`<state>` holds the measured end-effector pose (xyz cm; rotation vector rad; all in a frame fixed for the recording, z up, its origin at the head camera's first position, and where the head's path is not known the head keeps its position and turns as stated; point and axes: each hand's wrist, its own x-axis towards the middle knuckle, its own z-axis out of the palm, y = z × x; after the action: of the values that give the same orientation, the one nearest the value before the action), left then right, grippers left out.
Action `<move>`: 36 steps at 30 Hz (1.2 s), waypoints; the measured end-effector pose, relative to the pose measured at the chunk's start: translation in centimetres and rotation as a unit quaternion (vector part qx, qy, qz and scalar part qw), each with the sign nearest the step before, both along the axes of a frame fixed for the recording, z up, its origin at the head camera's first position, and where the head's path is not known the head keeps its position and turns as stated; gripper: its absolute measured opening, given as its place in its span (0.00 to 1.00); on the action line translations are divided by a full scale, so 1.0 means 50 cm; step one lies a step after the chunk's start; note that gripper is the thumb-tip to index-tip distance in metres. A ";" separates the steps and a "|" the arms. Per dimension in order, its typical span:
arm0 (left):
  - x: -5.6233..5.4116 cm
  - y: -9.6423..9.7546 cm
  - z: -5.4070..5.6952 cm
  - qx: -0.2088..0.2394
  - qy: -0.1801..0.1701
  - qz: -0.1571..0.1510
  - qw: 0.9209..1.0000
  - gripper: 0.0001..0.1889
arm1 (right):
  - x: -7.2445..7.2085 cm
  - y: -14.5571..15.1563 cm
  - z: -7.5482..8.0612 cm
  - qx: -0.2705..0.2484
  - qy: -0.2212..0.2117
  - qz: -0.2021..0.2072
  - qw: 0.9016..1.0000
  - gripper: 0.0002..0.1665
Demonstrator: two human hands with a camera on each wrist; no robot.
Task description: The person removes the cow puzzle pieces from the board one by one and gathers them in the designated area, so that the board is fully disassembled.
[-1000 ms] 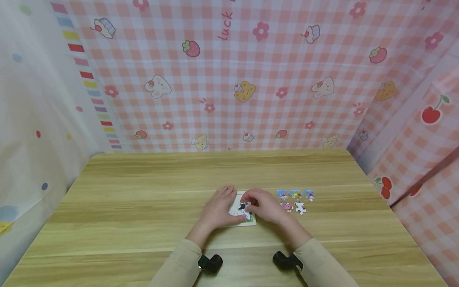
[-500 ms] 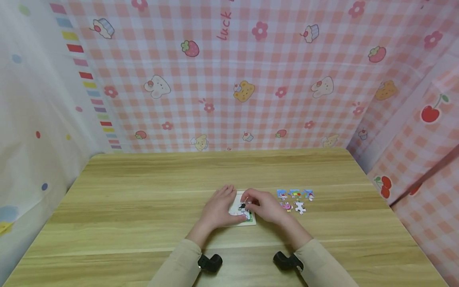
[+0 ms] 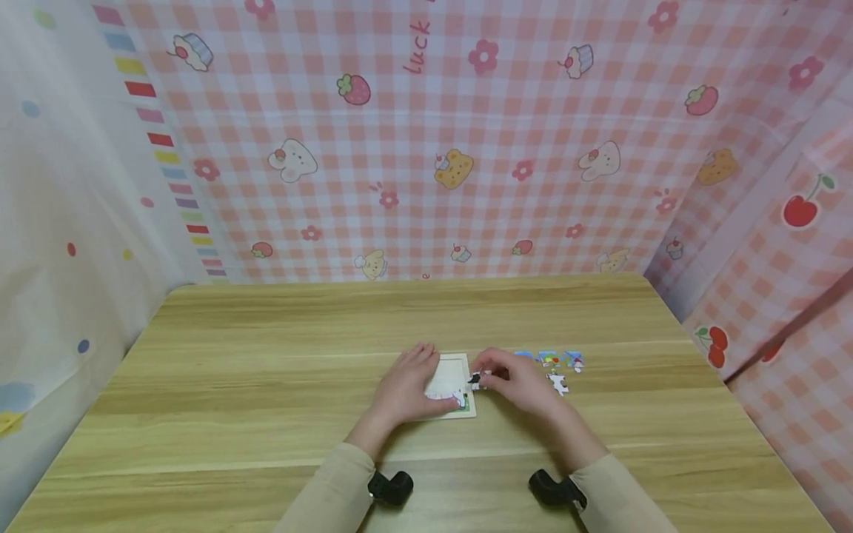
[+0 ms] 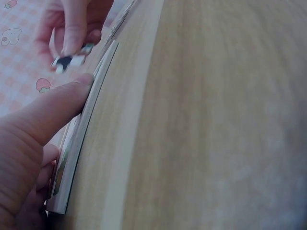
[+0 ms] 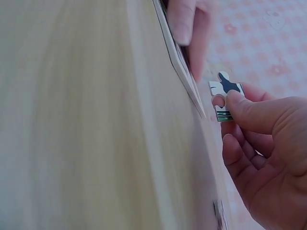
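In the head view my left hand (image 3: pixel 403 389) lies over the left side of a shallow puzzle tray (image 3: pixel 460 357), fingers stretched out and thumb along the near edge. Puzzle pieces (image 3: pixel 460 398) with white and green print fill the tray's near part; the thumb covers some of them. My right hand (image 3: pixel 516 377) pinches a puzzle piece (image 5: pixel 224 88) between thumb and fingers, just right of the tray. White with a black patch and a green striped edge, this piece is held up off the table in the right wrist view.
Several loose puzzle pieces (image 3: pixel 550 360) lie right of the tray, partly hidden behind the right hand. One of them (image 3: pixel 558 383) looks mostly white. The wooden table (image 3: pixel 300 326) reaches back to a pink checked cloth (image 3: pixel 400 222).
My right hand has moved right, lifting the pinched puzzle piece from over the tray to beyond its right edge. More of the tray's bare bottom shows. The left hand has stayed put.
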<state>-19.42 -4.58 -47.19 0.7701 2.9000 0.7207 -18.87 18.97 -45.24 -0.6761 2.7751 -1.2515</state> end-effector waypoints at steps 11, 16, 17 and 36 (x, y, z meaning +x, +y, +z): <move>0.001 0.001 0.002 0.002 -0.009 0.001 1.000 0.52 | 0.022 0.105 -0.006 -0.068 -0.008 -0.023 0.997 0.08; 0.002 0.001 0.003 0.005 -0.012 0.002 1.000 0.52 | 0.031 0.152 -0.001 -0.082 -0.008 -0.041 0.996 0.09; 0.002 0.001 0.003 0.005 -0.013 0.002 1.000 0.52 | 0.033 0.161 0.000 -0.081 -0.006 -0.046 0.996 0.09; 0.003 0.001 0.005 0.001 -0.011 0.001 1.000 0.52 | 0.042 0.270 -0.011 -0.028 0.029 -0.107 0.993 0.08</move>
<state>-19.27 -4.54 -46.93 0.7549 2.8814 0.7265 -16.78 32.48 -45.81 -0.4323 2.9353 -1.3700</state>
